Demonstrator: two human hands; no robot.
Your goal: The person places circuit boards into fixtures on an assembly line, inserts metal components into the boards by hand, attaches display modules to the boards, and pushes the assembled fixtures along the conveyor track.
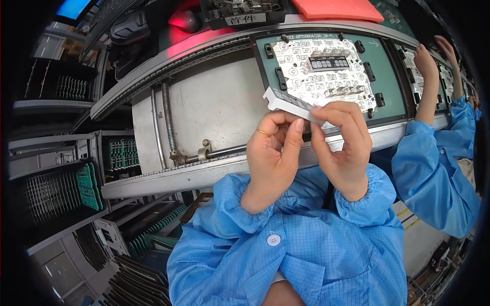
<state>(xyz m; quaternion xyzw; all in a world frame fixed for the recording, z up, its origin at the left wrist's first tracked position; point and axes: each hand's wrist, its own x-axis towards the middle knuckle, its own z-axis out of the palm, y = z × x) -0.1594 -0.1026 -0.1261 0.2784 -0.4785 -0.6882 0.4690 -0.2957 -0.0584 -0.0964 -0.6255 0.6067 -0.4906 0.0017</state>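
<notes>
A white, bar-shaped LED display module [290,105] with a dark segmented face is held tilted in front of me. Its lower right end is pinched by the thumb and fingers of my right hand [343,148]. My left hand [275,158] has thumb and bent fingers closed against its underside; a ring is on one finger. Just beyond lies a white printed circuit board [301,81] in a green carrier [389,89] with black clamps. A similar dark-faced display [329,63] sits in the middle of that board, and small upright parts stand in rows near it.
Chain conveyor rails [204,176] run along both sides of a metal bed [214,97]. Racks of green boards [89,186] stand at left. A black parts bin [244,13] and a red tray [337,9] lie beyond the far rail. A co-worker's hand [425,61] is at right.
</notes>
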